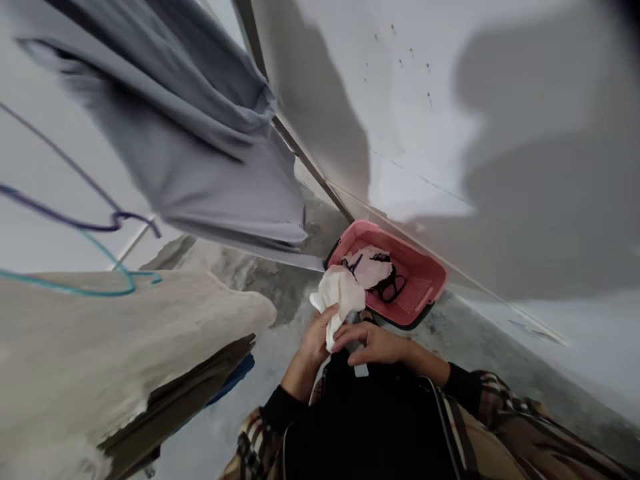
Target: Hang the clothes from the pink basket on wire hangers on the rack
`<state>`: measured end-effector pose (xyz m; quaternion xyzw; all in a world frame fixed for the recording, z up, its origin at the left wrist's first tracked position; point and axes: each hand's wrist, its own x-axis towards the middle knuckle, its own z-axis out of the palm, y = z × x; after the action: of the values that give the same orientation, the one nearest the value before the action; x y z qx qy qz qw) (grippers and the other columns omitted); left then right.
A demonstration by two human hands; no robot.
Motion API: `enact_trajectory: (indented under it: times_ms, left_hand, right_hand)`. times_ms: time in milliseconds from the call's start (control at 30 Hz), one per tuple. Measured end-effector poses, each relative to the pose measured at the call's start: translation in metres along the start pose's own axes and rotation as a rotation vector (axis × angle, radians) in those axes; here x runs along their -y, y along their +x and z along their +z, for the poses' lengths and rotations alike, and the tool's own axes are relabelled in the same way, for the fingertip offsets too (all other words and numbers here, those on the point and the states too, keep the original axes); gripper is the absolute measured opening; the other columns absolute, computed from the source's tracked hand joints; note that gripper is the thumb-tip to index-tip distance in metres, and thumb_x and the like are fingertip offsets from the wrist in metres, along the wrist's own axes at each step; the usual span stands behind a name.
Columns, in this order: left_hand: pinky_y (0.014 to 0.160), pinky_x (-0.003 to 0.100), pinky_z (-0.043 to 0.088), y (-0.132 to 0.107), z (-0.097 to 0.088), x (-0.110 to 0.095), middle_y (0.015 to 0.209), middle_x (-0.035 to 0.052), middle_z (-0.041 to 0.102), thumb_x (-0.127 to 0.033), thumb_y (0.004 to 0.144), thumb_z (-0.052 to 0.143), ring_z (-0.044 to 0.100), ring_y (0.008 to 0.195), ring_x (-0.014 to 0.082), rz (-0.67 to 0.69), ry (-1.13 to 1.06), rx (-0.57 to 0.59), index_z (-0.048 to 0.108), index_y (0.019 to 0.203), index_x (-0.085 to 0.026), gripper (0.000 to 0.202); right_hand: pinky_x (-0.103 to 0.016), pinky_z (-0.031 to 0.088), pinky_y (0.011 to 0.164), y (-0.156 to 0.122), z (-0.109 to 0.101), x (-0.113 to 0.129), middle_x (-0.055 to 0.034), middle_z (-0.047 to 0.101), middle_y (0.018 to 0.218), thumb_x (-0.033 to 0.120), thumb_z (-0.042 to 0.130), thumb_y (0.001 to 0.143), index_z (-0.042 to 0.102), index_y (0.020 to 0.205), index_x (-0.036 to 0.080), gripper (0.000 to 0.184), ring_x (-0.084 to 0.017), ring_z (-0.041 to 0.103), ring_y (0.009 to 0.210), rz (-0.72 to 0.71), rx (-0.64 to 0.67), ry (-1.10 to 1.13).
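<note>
A cream-white piece of cloth (343,291), its kind hidden by the bunching, hangs gathered in my left hand (316,337). My left thumb presses across it near its lower end. Beside it, my right hand (375,343) has its fingers curved and apart, the fingertips at the cloth's lower edge; whether they grip it I cannot tell for certain. Just beyond the cloth, a pink plastic laundry basket (417,303) stands on the floor. Inside it lie a pale pink garment (371,267) and a black strappy garment (393,287). The cloth covers part of the basket's near left rim.
Grey cloth (215,167) hangs at upper left. A beige garment (125,333) hangs at lower left, with purple (75,223) and turquoise hangers (127,283) above it. A white wall (415,147) rises behind the basket, over a grey concrete floor (280,293).
</note>
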<state>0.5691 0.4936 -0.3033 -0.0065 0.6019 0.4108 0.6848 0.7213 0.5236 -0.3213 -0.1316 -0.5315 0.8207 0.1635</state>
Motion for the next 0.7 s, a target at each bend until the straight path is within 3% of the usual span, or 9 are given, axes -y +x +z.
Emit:
enact_trajectory:
  times_ms: [100,167,233,300,367,400,500,600,700]
  left_hand:
    - [0.046,0.02,0.038,-0.024,-0.011,-0.017,0.051,-0.0045,0.055,-0.027,0.056,0.078,0.048,0.044,0.0085,0.04,0.004,-0.056,0.06,0.072,-0.015,0.027]
    - [0.045,0.02,0.036,-0.046,-0.023,-0.027,0.049,-0.0053,0.052,-0.025,0.056,0.076,0.046,0.043,0.0081,0.082,0.04,-0.083,0.059,0.069,-0.015,0.024]
    - [0.046,0.021,0.037,-0.069,-0.034,-0.036,0.051,-0.0044,0.054,-0.025,0.055,0.075,0.047,0.043,0.0083,0.115,0.094,-0.097,0.06,0.07,-0.015,0.023]
    - [0.048,0.022,0.038,-0.092,-0.042,-0.043,0.054,-0.0024,0.058,-0.024,0.053,0.074,0.049,0.045,0.0096,0.141,0.131,-0.101,0.063,0.073,-0.013,0.025]
    - [0.05,0.023,0.04,-0.111,-0.047,-0.046,0.058,-0.0005,0.062,-0.023,0.052,0.074,0.052,0.048,0.0116,0.171,0.146,-0.081,0.066,0.077,-0.012,0.028]
    - [0.051,0.023,0.041,-0.119,-0.049,-0.046,0.059,-0.0001,0.063,-0.022,0.051,0.073,0.053,0.05,0.0122,0.19,0.158,-0.064,0.067,0.078,-0.012,0.03]
    - [0.052,0.023,0.04,-0.137,-0.055,-0.044,0.059,-0.0004,0.062,-0.024,0.052,0.072,0.051,0.049,0.0115,0.273,0.198,-0.017,0.067,0.077,-0.012,0.028]
    - [0.054,0.024,0.042,-0.152,-0.064,-0.043,0.06,0.0003,0.062,-0.031,0.056,0.076,0.05,0.051,0.0114,0.363,0.245,0.007,0.067,0.078,-0.012,0.03]
    - [0.066,0.027,0.049,-0.168,-0.078,-0.046,0.08,0.0048,0.069,-0.035,0.06,0.08,0.061,0.067,0.0165,0.461,0.339,0.048,0.067,0.095,-0.013,0.044]
  right_hand:
    - [-0.035,0.043,0.098,0.003,0.025,0.019,-0.0088,0.066,0.112,0.047,0.068,0.081,0.073,0.109,0.02,0.04,-0.018,0.061,0.105,-0.056,0.089,-0.054]
    - [-0.033,0.046,0.092,0.004,0.031,0.028,-0.0085,0.069,0.104,0.045,0.064,0.085,0.075,0.1,0.018,0.033,-0.017,0.064,0.098,-0.071,0.063,-0.081]
    - [-0.031,0.049,0.083,0.004,0.029,0.036,-0.0073,0.069,0.093,0.042,0.06,0.089,0.074,0.088,0.017,0.029,-0.016,0.064,0.088,-0.078,-0.095,-0.125]
    - [-0.029,0.05,0.078,0.006,0.022,0.044,-0.0063,0.067,0.09,0.039,0.058,0.089,0.072,0.088,0.018,0.025,-0.016,0.062,0.083,-0.124,-0.35,-0.219]
    - [-0.031,0.05,0.079,0.011,0.015,0.052,-0.0075,0.065,0.101,0.038,0.062,0.086,0.068,0.105,0.021,0.026,-0.016,0.061,0.086,-0.19,-0.536,-0.349]
    - [-0.032,0.05,0.081,0.015,0.013,0.056,-0.0089,0.063,0.109,0.037,0.065,0.083,0.064,0.116,0.022,0.036,-0.017,0.06,0.089,-0.216,-0.561,-0.421]
    - [-0.039,0.046,0.095,0.031,0.016,0.066,-0.0117,0.059,0.126,0.031,0.074,0.074,0.056,0.13,0.023,0.06,-0.023,0.059,0.106,-0.239,-0.394,-0.617]
    - [-0.04,0.046,0.095,0.048,0.029,0.076,-0.0096,0.069,0.112,0.024,0.062,0.079,0.068,0.114,0.021,0.036,-0.024,0.062,0.104,-0.223,-0.247,-0.663]
    - [-0.034,0.049,0.084,0.057,0.04,0.095,-0.0063,0.073,0.102,0.018,0.049,0.081,0.073,0.103,0.02,0.032,-0.02,0.065,0.091,-0.17,-0.26,-0.579]
